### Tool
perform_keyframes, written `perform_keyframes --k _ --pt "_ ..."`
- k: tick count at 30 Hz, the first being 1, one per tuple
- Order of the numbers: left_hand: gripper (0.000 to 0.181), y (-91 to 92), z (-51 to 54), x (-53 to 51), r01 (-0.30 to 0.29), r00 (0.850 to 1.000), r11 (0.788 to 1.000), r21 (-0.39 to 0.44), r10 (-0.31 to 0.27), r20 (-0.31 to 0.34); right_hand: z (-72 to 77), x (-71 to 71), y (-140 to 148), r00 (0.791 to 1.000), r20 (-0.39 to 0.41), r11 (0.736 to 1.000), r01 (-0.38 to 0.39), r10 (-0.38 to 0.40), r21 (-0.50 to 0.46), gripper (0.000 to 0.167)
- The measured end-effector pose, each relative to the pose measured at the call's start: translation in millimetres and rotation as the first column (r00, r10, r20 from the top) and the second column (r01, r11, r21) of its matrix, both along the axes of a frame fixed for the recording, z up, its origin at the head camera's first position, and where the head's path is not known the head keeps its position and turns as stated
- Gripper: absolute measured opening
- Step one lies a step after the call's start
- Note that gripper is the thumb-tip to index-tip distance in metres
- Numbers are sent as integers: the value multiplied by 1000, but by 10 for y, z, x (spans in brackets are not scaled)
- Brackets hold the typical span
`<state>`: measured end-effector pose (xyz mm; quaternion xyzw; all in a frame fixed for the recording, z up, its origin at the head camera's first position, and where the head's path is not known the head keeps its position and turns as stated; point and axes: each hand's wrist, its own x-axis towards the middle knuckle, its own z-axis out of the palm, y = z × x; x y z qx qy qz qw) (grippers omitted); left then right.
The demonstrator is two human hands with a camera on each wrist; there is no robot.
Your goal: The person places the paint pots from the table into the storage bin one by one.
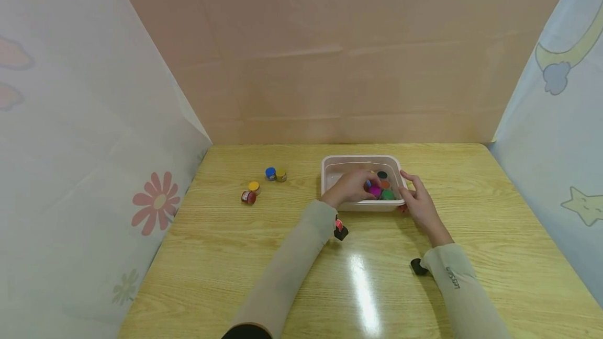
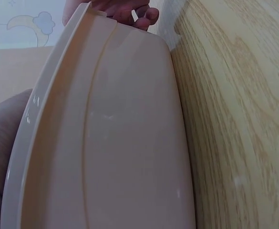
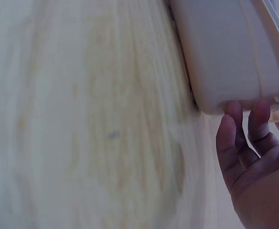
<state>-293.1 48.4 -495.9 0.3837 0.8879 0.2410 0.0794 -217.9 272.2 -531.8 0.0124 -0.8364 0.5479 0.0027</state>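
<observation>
From my head, my left hand dips into the tub, fingers curved by a blue bit; whether I pinch that, I cannot tell. A magenta lid, green lid, orange lid and black lid sit in the tub's right half. My right hand grips its right end. Left of it lie a blue jar, gold jar, yellow jar and red jar. At my left wrist, the tub's side hides my fingers. At my right, fingertips touch the tub's end
</observation>
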Motion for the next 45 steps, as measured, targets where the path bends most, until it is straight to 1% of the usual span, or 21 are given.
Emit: perform_keyframes --k 3,8,11,19,33,38,45 --pt "29 10 -16 -11 -1 1000 1000 -18 1 4 -1 -1 3 1000 5 1000 0 0 1 58" --pt "28 16 -23 -29 26 999 999 -32 -27 -25 26 15 -12 1000 1 1000 2 -2 1 58" --pt "27 17 -27 -40 42 999 999 -33 -43 -33 33 20 -20 1000 -6 1000 -1 1 -3 58" --pt "19 26 -48 -67 74 997 997 -11 -75 -30 24 23 -19 1000 -4 1000 5 -5 -1 58" --pt "18 40 -68 -74 81 995 996 -35 -82 -54 36 28 -31 1000 -5 1000 9 -9 4 58" --pt "16 41 -90 -78 73 997 997 -21 -73 -33 30 23 -28 1000 1 1000 13 -13 7 58" --pt "18 26 -66 -57 75 997 997 -21 -75 -34 20 11 -24 1000 1 1000 17 -17 13 58"
